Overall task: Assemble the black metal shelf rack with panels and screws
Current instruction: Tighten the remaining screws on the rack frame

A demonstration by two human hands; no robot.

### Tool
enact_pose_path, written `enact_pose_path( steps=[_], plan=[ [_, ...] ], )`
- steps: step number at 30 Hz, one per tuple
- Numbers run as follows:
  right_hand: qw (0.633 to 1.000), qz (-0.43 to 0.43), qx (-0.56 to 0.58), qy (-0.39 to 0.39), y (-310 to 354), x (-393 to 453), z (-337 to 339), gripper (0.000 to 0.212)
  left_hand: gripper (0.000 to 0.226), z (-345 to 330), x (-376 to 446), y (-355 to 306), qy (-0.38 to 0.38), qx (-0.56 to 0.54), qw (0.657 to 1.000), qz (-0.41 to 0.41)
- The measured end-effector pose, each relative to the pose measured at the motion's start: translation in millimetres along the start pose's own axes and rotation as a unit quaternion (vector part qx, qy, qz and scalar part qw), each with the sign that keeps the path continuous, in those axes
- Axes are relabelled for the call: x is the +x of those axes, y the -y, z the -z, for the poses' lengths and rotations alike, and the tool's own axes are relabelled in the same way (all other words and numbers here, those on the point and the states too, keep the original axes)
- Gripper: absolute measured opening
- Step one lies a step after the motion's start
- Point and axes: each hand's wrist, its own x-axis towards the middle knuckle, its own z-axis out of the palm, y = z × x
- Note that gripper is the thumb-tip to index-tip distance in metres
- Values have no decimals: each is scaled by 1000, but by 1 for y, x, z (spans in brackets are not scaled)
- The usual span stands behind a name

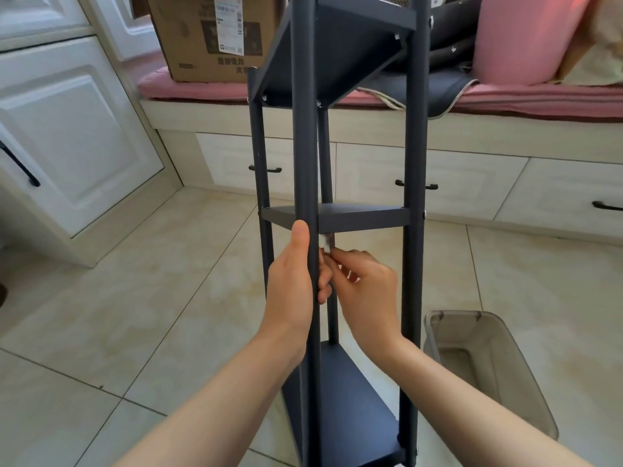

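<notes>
Your left hand is wrapped around the near post of the shelf rack, thumb running up it just under the middle panel. That post cuts straight across your view of the work. Behind it, your right hand pinches a small silvery piece under the panel; what it is I cannot tell. The rack stands upright on the tiled floor, a grey bin close at its right. Beyond sit drawers and a cardboard box on the pink cushion.
</notes>
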Motion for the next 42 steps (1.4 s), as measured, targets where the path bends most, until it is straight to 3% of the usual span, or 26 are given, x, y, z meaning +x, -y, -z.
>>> enact_pose_path(
  steps=[5, 11, 18, 22, 27, 33, 42],
  plan=[
    [999, 6, 45, -4, 0, 4, -12, 30, 63, 1, 0, 2, 3, 15, 1000, -9],
    [999, 39, 18, -3, -4, 11, -16, 28, 62, 4, 1, 1, 3, 14, 1000, -4],
    [995, 79, -58, 18, -8, 11, -8, 13, 62, 6, 3, -1, 4, 13, 1000, 3],
    [992, 55, -73, 86, -3, 3, 12, 17, 59, 6, 2, -1, 9, 9, 1000, 15],
    [997, 14, -45, 68, 17, 10, 33, 19, 57, 5, -2, -1, 16, 29, 999, 18],
    [990, 33, -105, 91, 24, 10, 46, 18, 60, 4, -6, -3, 15, 33, 999, 25],
    [992, 46, -92, 75, 22, 10, 36, 18, 61, 5, -4, -2, 8, 36, 999, 18]
  ],
)
